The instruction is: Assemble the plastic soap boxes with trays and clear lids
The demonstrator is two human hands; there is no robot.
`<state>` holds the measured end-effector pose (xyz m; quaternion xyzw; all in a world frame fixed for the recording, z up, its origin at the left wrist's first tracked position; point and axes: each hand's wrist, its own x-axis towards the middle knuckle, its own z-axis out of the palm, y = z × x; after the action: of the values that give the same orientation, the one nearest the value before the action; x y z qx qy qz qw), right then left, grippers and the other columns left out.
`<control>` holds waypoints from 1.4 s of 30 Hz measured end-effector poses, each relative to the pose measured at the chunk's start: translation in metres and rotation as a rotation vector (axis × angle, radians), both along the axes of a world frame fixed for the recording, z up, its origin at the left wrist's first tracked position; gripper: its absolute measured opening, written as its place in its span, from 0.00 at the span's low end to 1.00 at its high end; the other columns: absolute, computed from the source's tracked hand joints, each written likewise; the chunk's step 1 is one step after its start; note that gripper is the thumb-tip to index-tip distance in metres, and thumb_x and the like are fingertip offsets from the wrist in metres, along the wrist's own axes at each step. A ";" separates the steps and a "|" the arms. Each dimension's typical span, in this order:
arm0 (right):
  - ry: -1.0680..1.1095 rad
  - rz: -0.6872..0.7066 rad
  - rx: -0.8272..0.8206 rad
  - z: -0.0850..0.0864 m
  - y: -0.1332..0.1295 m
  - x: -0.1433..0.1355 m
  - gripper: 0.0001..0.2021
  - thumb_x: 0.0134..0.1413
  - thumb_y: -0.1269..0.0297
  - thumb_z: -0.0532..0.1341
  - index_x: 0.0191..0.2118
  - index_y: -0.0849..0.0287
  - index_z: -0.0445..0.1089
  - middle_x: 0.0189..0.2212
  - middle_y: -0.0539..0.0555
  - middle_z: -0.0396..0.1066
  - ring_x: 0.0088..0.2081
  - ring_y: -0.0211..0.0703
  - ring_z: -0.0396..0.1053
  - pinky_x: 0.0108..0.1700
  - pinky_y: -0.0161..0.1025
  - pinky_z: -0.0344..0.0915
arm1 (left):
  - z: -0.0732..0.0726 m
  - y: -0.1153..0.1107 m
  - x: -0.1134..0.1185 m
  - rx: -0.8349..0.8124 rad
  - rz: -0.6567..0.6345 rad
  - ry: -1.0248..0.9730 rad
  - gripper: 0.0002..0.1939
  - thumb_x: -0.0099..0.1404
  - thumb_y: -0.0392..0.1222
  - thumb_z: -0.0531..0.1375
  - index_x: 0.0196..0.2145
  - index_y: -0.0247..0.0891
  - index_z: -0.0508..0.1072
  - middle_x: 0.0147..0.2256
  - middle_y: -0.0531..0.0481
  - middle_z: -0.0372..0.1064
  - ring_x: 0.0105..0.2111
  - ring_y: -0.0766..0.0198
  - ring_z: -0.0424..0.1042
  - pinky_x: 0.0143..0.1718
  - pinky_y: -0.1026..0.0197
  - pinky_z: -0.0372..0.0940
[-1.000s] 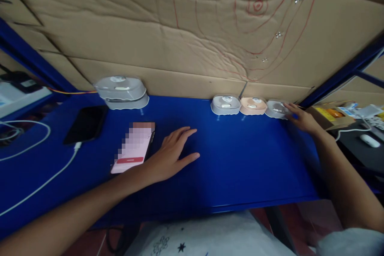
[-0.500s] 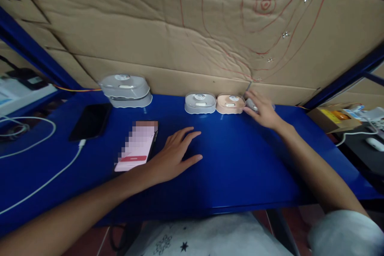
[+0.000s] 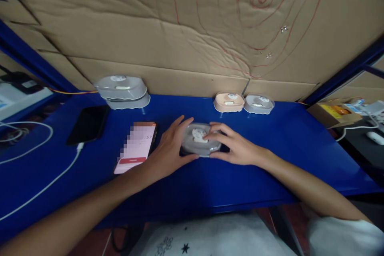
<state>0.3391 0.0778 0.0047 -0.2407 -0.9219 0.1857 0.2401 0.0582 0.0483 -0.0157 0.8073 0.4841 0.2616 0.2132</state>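
A grey oval box with a clear lid (image 3: 201, 150) is on the blue table in front of me, a round white label on its top. My left hand (image 3: 174, 144) grips its left end, fingers at the far side and thumb along the near edge. From the right, my right hand (image 3: 232, 144) holds the other end, thumb at the near edge and one finger over the lid. Behind it stand a peach oval box (image 3: 229, 106) and another grey oval box (image 3: 259, 108), side by side. Two stacked grey boxes (image 3: 123, 95) are at the back left.
A lit phone (image 3: 139, 144) lies beside my left forearm. Further left, a dark phone (image 3: 88, 125) is plugged into a white cable (image 3: 61, 175). Cardboard (image 3: 135, 24) with red lines walls the back of the blue table (image 3: 240, 188). An open carton (image 3: 333, 113) stands at right.
A grey oval box has come from the back row to the table's middle, now between both hands. My right hand has moved left and nearer from the right-hand grey box, which shows fully now.
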 end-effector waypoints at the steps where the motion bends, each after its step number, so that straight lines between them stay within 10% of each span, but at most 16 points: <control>1: 0.035 0.016 -0.037 0.002 -0.006 0.004 0.24 0.69 0.54 0.65 0.66 0.49 0.66 0.62 0.62 0.65 0.70 0.57 0.61 0.68 0.56 0.67 | -0.001 0.000 0.000 -0.052 -0.024 -0.010 0.56 0.62 0.52 0.73 0.75 0.51 0.42 0.76 0.32 0.43 0.75 0.34 0.48 0.71 0.30 0.53; 13: 0.015 -0.309 -0.009 -0.027 0.027 0.022 0.20 0.77 0.53 0.53 0.68 0.47 0.66 0.68 0.61 0.64 0.72 0.59 0.59 0.71 0.70 0.53 | 0.005 -0.001 0.002 -0.165 -0.044 0.007 0.58 0.58 0.54 0.75 0.75 0.50 0.45 0.72 0.36 0.57 0.71 0.32 0.59 0.68 0.31 0.57; 20: -0.106 -0.046 0.113 -0.012 -0.003 0.002 0.26 0.70 0.42 0.60 0.66 0.49 0.69 0.70 0.61 0.64 0.73 0.61 0.56 0.71 0.65 0.55 | 0.006 -0.002 0.003 -0.101 -0.044 -0.119 0.53 0.63 0.57 0.72 0.74 0.50 0.46 0.72 0.37 0.55 0.70 0.40 0.61 0.70 0.37 0.59; 27: -0.022 0.006 0.058 -0.010 -0.001 -0.001 0.19 0.73 0.52 0.60 0.60 0.55 0.75 0.60 0.64 0.71 0.68 0.57 0.64 0.68 0.59 0.65 | 0.003 0.000 0.002 -0.156 -0.049 0.001 0.61 0.57 0.56 0.76 0.75 0.50 0.43 0.75 0.36 0.50 0.73 0.32 0.55 0.70 0.30 0.54; 36: 0.484 -0.302 -0.408 -0.006 0.013 0.012 0.24 0.69 0.38 0.58 0.38 0.54 0.80 0.49 0.57 0.79 0.53 0.54 0.76 0.62 0.56 0.71 | 0.007 0.003 -0.001 -0.193 -0.017 -0.232 0.56 0.60 0.53 0.74 0.74 0.51 0.44 0.60 0.42 0.68 0.62 0.44 0.70 0.67 0.35 0.61; 42: 1.011 -0.518 -0.895 -0.009 0.034 0.019 0.29 0.66 0.33 0.54 0.60 0.47 0.70 0.60 0.54 0.76 0.59 0.57 0.75 0.57 0.59 0.77 | 0.022 0.005 0.002 -0.281 0.185 -0.682 0.36 0.64 0.53 0.69 0.64 0.50 0.61 0.59 0.45 0.68 0.59 0.51 0.73 0.59 0.46 0.72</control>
<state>0.3583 0.1119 -0.0044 -0.4113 -0.4471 0.5713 0.5519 0.0600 0.0530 0.0062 0.5896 0.4873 0.4644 0.4464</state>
